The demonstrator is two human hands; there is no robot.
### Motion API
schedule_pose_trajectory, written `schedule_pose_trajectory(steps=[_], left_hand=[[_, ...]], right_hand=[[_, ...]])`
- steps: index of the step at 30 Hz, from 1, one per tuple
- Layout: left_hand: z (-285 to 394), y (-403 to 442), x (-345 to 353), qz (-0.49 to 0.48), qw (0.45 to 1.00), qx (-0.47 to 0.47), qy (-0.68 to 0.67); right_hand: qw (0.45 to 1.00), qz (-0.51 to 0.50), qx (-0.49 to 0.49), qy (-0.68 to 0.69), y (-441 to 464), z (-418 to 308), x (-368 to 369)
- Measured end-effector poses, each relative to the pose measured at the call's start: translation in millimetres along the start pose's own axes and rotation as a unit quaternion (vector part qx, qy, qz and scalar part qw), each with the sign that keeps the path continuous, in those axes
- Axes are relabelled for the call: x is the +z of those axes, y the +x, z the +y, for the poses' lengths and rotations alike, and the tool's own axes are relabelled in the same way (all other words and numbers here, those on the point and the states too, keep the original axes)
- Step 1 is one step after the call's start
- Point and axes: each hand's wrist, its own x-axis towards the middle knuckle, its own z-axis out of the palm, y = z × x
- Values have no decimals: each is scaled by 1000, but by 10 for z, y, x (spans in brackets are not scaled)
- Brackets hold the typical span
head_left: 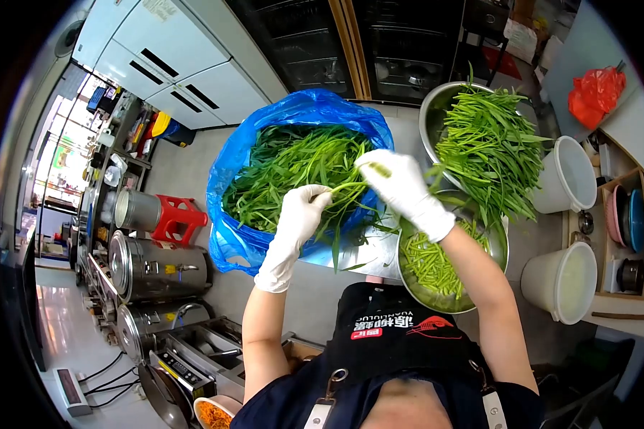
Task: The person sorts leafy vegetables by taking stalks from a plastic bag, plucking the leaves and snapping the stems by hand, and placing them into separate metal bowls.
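Head-camera view is showing both hands, in white gloves, working above the near side of a blue plastic bag [224,239]. The left hand [302,209] is holding its thumb and fingertips together, clamping a green stem [347,187]. The stem is extending from these fingertips toward the right hand [402,187], over the bag's right portion, with narrow leaves hanging below it. The right hand is blurring at the fingers; whether they are apart, together or clamped cannot be told. A small green piece [380,170] is showing against the right glove.

Positions of surrounding items:
- The bag is containing a heap of loose leafy greens [279,164], its rim standing open around them.
- The upper metal bowl [427,130], to the right of the bag, is holding long leafy stems [488,132], which are overhanging its right and near sides.
- The lower metal bowl [451,303] is sitting under the right forearm and holding short stem pieces [433,263].
- A metal surface [368,259] is extending between the bag and the lower bowl.
- Two pale buckets [574,175] are standing to the right of the bowls.
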Motion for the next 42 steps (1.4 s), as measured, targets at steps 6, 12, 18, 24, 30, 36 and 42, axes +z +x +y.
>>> schedule_pose_trajectory(steps=[6, 12, 18, 24, 30, 36, 42], left_hand=[[27, 0, 17, -156, 954, -135, -219], [-36, -173, 335, -149, 945, -121, -264], [187, -289, 1005, -113, 957, -39, -263], [122, -384, 1352, -255, 952, 126, 109], [37, 388, 502, 174, 890, 183, 380], [-511, 869, -1, 163, 898, 72, 402], [-5, 410, -160, 180, 981, -48, 53]], right_hand=[[930, -92, -262, -241, -223, -127, 229], [947, -100, -174, -250, -530, -7, 141], [961, 48, 258, 92, -728, 274, -347], [939, 108, 313, 88, -943, 293, -1753], [897, 186, 262, 303, -1275, 464, -1990], [817, 103, 322, 467, -1074, 337, -1383], [765, 3, 359, 535, -841, 327, -931]])
